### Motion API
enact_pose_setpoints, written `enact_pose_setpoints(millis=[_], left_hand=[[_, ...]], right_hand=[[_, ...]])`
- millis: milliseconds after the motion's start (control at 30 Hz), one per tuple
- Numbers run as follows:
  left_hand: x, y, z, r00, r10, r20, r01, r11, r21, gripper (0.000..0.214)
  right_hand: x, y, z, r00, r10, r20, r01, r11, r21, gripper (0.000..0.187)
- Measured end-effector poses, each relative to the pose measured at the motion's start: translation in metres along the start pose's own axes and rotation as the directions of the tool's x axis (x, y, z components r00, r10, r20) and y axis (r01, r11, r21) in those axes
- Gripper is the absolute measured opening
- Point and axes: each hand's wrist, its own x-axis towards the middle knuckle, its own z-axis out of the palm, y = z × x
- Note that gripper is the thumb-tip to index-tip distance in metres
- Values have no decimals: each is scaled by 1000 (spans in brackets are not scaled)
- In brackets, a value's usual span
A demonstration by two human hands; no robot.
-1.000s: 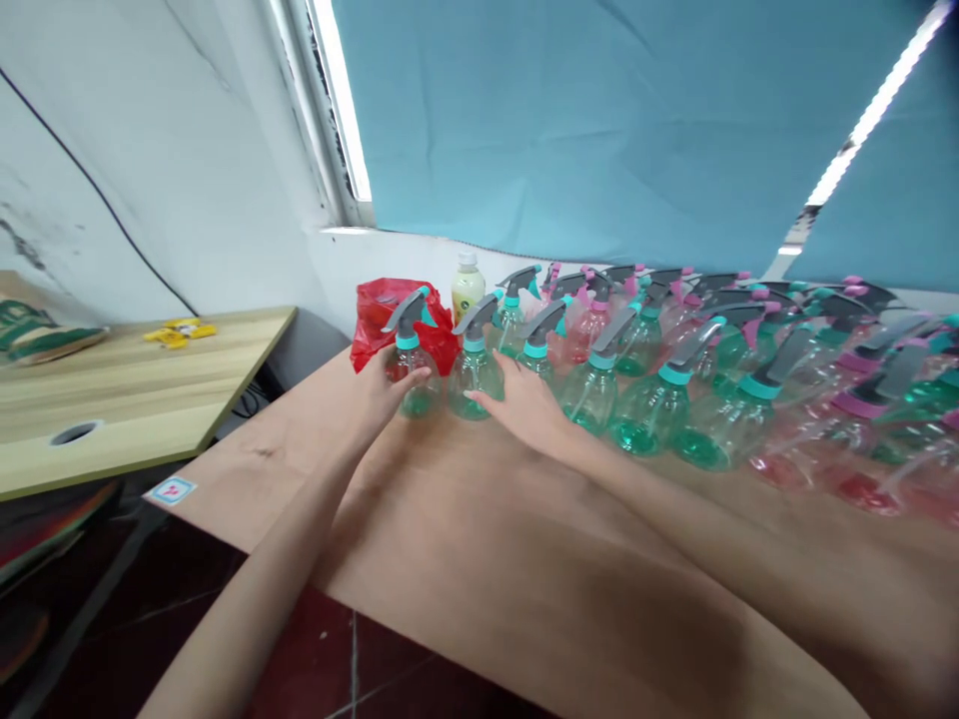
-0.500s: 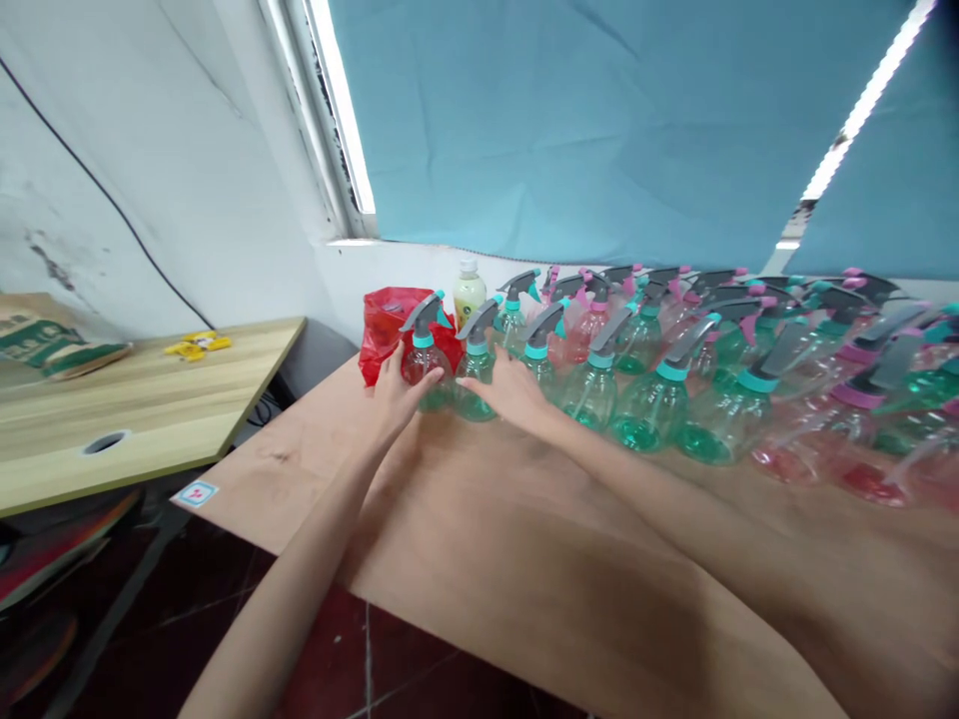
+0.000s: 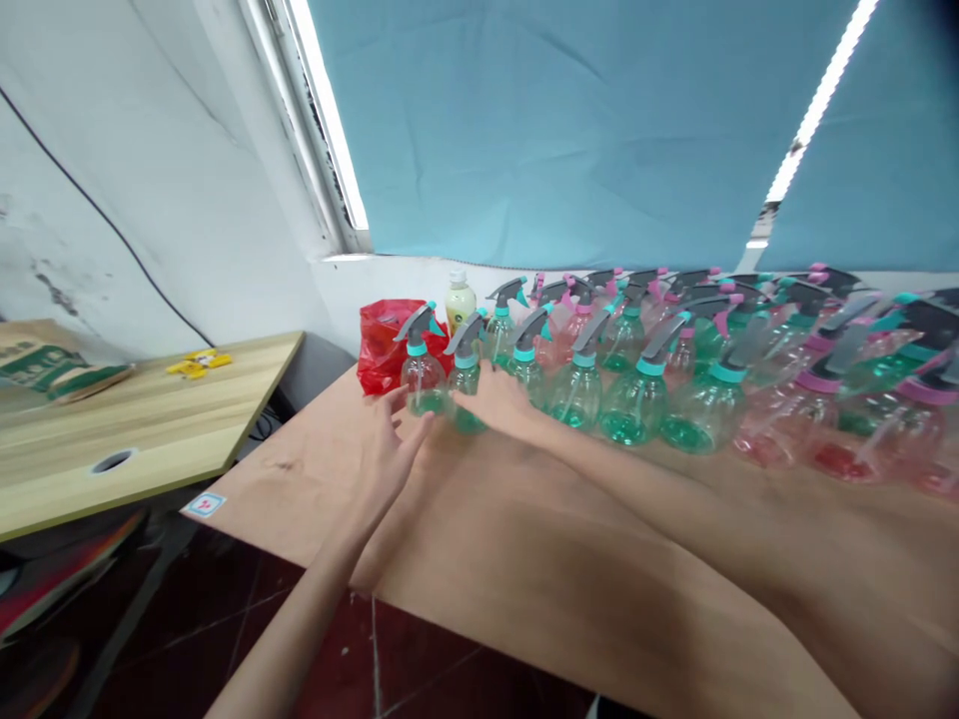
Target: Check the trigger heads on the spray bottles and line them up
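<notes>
A clear green spray bottle (image 3: 424, 377) with a grey and turquoise trigger head stands at the left end of the front row. My left hand (image 3: 390, 449) is just in front of it, fingers spread and holding nothing. Beside it stands a second green spray bottle (image 3: 466, 377). My right hand (image 3: 498, 396) is around this one, thumb across its front and fingers at its right side; the fingertips are partly hidden. Close to the right of my right hand is another green spray bottle (image 3: 528, 371).
Several green and pink spray bottles (image 3: 629, 409) crowd the wooden table (image 3: 479, 559) to the right. Behind the left end are a red plastic bag (image 3: 382, 350) and a drink bottle (image 3: 460, 303). A side desk (image 3: 172, 429) holds yellow items (image 3: 199, 363). A blue curtain (image 3: 561, 130) hangs behind.
My left hand has come off the leftmost spray bottle and drawn back toward me. My right hand stays at the second bottle, slightly farther left. The view has shifted a little.
</notes>
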Motion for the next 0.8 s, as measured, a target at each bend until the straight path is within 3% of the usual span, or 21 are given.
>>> enact_pose_setpoints(millis=[167, 367, 633, 800], left_hand=[[-14, 35, 2, 990, -30, 137, 49, 989, -141, 57], [-30, 91, 29, 917, 91, 389, 35, 952, -304, 71], [-63, 157, 97, 800, 267, 537, -20, 907, -421, 34], [-74, 185, 149, 762, 364, 536, -71, 869, -489, 26]], right_hand=[[-54, 7, -13, 989, -135, 59, 137, 990, -31, 59], [-134, 33, -35, 972, -235, 28, 236, 967, -94, 53], [-183, 89, -76, 990, -130, -53, 114, 965, -238, 62], [-198, 134, -104, 989, -102, -104, 77, 973, -217, 57]])
